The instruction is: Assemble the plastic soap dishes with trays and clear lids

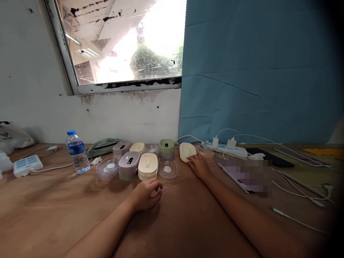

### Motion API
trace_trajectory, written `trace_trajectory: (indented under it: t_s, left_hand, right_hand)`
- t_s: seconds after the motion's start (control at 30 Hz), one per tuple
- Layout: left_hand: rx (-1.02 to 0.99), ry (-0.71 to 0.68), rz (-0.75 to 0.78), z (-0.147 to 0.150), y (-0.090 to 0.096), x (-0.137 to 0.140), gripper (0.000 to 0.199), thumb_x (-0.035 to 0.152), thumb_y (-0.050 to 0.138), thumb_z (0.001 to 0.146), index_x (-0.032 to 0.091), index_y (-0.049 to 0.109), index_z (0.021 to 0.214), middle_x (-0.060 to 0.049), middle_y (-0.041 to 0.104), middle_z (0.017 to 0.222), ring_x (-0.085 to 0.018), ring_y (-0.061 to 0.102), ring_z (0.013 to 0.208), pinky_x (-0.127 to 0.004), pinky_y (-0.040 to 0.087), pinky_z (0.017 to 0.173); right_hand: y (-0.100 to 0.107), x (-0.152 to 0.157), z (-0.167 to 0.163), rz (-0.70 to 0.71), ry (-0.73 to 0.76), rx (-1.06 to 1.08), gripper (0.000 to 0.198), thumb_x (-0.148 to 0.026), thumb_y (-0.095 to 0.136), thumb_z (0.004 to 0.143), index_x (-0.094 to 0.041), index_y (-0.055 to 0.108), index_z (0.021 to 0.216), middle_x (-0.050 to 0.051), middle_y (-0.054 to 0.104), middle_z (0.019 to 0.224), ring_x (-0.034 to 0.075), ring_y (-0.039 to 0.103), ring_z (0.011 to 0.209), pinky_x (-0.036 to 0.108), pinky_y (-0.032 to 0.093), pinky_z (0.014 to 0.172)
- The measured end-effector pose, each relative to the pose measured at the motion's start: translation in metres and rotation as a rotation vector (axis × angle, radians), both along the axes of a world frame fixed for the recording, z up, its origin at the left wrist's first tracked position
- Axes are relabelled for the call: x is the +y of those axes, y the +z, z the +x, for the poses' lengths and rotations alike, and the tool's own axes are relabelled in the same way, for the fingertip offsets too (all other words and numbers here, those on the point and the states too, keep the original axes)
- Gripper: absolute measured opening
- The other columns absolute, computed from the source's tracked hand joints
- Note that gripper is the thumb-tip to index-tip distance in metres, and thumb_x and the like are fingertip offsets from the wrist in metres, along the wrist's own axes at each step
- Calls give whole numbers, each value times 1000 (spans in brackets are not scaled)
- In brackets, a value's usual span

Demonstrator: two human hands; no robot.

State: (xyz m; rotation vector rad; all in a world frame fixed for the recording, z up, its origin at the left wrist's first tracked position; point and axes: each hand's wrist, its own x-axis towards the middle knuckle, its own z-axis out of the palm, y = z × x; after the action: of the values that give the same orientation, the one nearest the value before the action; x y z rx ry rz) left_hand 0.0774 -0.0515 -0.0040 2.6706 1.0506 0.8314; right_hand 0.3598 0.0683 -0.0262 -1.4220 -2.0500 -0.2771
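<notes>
My right hand (200, 167) reaches forward with its fingers on the lower right edge of a cream oval lid (187, 150), which looks tilted toward me. Whatever is under that lid is hidden. My left hand (147, 194) rests on the table, fingers loosely curved and thumb apart; a pale patch shows between them, but I make out no held object. Just beyond it are a stack of cream lids (148, 164) and a clear lid (168, 168) with a round white centre. Left of these stand a lilac lidded box (129, 164) and stacked clear lids (107, 168).
Behind sit a green-topped box (167, 146) and another lilac box (121, 147). A water bottle (77, 152) and a power strip (28, 165) stand left. To the right are a second power strip (228, 150), a phone-like device (242, 177) and loose white cables (295, 216).
</notes>
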Motion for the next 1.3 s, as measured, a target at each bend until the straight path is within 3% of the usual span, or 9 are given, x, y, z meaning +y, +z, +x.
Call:
trace_trajectory:
  t_s: [0.2, 0.43, 0.67, 0.93, 1.0, 1.1, 1.17, 1.3]
  left_hand:
    - [-12, -1, 87, -3, 2, 0, 11, 17, 42, 78, 18, 52, 83, -1, 53, 71, -12, 49, 65, -22, 39, 63]
    - [-192, 133, 94, -6, -4, 3, 27, 16, 44, 76, 20, 37, 102, 2, 52, 71, -10, 46, 55, -21, 38, 55]
    - [-303, 120, 5, -8, -6, 4, 24, 16, 41, 78, 21, 33, 100, 4, 47, 69, -8, 43, 53, -20, 36, 53]
    - [-146, -63, -175, -8, 0, 2, 9, 20, 44, 77, 16, 47, 85, 2, 48, 68, -9, 43, 56, -19, 36, 52]
    - [-92, -106, -189, -6, 0, 1, 10, 19, 48, 74, 16, 50, 84, 1, 50, 70, -8, 44, 56, -18, 36, 52]
    - [-46, -112, -176, -1, -2, 2, 12, 15, 50, 70, 16, 52, 82, 0, 51, 76, -9, 45, 60, -18, 38, 54]
    - [-27, -104, -156, 0, -3, 2, 14, 12, 49, 69, 16, 52, 82, 0, 51, 79, -9, 46, 63, -18, 38, 55]
    - [2, -100, -144, 0, -3, 2, 16, 10, 48, 69, 17, 52, 83, 0, 51, 81, -8, 46, 62, -17, 38, 55]
  right_hand:
    - [4, -63, -3, 57, 61, 92, 25, -27, 40, 86, -18, 56, 103, 8, 57, 99, 19, 58, 86, 31, 47, 76]
    - [19, -137, 6, -89, 471, 45, 22, -22, 39, 87, -23, 51, 106, 7, 52, 102, 15, 55, 94, 27, 46, 81]
    - [37, -149, 2, -331, 686, -93, 18, -23, 42, 86, -21, 51, 102, 8, 50, 108, 14, 52, 99, 26, 44, 85]
    - [36, -153, -11, -290, 885, -103, 30, -26, 50, 80, -18, 51, 110, 10, 56, 106, 16, 54, 96, 27, 45, 83]
    - [36, -144, -14, -200, 850, -60, 30, -25, 49, 80, -19, 53, 110, 9, 58, 101, 16, 56, 91, 27, 46, 79]
    - [40, -116, -29, -44, 617, -11, 22, -21, 44, 82, -22, 58, 99, 6, 62, 92, 16, 58, 85, 29, 46, 78]
    - [48, -87, -46, -30, 409, -40, 22, -20, 43, 82, -22, 59, 97, 4, 63, 95, 16, 57, 90, 28, 44, 83]
    - [64, -23, -82, -24, 204, -24, 29, -18, 44, 81, -17, 53, 109, 9, 56, 109, 21, 50, 104, 34, 38, 91]
